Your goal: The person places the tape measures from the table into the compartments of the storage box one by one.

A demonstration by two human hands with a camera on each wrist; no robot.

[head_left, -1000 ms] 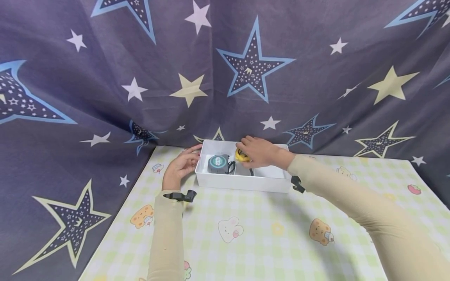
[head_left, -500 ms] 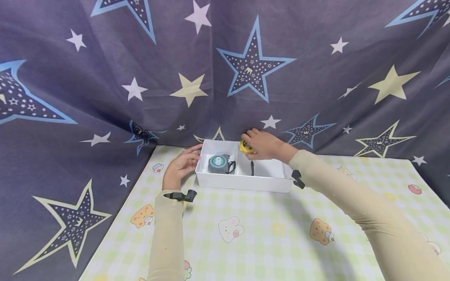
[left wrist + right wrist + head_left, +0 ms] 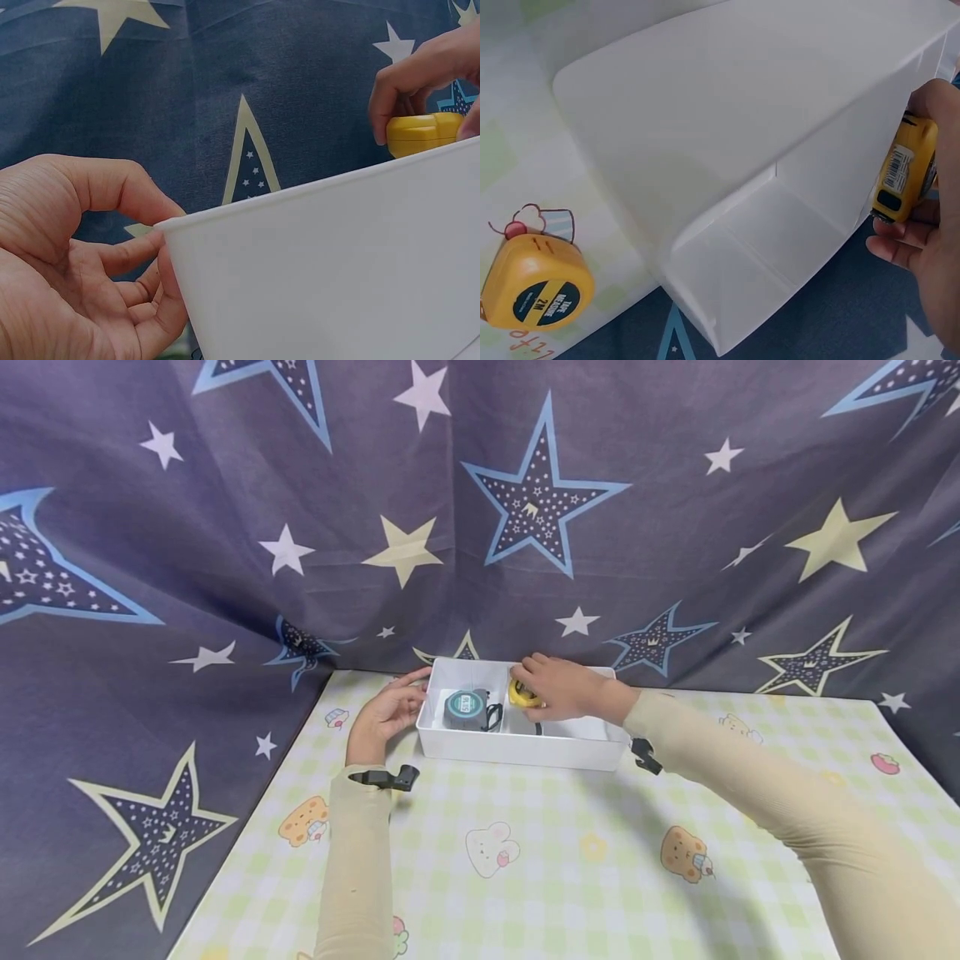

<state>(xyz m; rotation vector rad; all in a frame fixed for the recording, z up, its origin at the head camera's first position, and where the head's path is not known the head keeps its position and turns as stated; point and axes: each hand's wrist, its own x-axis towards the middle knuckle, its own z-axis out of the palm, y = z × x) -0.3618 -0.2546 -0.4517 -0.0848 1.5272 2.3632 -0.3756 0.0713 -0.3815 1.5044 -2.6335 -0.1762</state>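
Note:
My right hand point(image 3: 570, 687) grips a yellow tape measure point(image 3: 522, 695) over the middle compartment of a white divided box point(image 3: 517, 750). Its dark strap hangs into that compartment. How far the tape measure sits below the rim is unclear. At the box's left end, my left hand point(image 3: 385, 714) touches the outer wall, with a fingertip at the upper corner in the left wrist view. In the left compartment lies a grey tape measure point(image 3: 465, 710) with a teal round label and a black strap. Another yellow tape measure point(image 3: 546, 281), marked 2M, rests on the table beside the box in the right wrist view.
The checked tablecloth point(image 3: 525, 810) has cartoon prints. Behind the box, close to its back wall, hangs a dark curtain point(image 3: 495, 610) with stars, and it continues along the left side. Part of the box's right compartment point(image 3: 735, 262) shows bare white floor.
My right hand raised the yellow tape measure toward the back of the box, then lowered it again toward the middle compartment. My left hand and the grey tape measure stayed in place.

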